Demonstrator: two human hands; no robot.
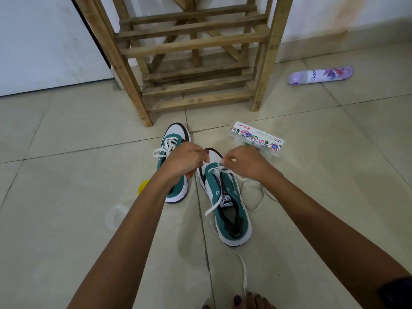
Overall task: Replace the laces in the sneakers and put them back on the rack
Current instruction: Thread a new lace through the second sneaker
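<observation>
**Lacing the Second Sneaker**

While we sit on the floor in front of the rack, our left hand curls around the toe of the near sneaker to keep it from sliding. Our right hand pinches the white lace so we can thread it. Beside it, closer to the rack, the other sneaker looks laced already.

"Camel" stands in red on the flower-printed box just beyond the right hand. "PUMA" marks the tongue label of the sneaker below that hand. The purple spray can far right reads "Odo", the rest unreadable.
</observation>
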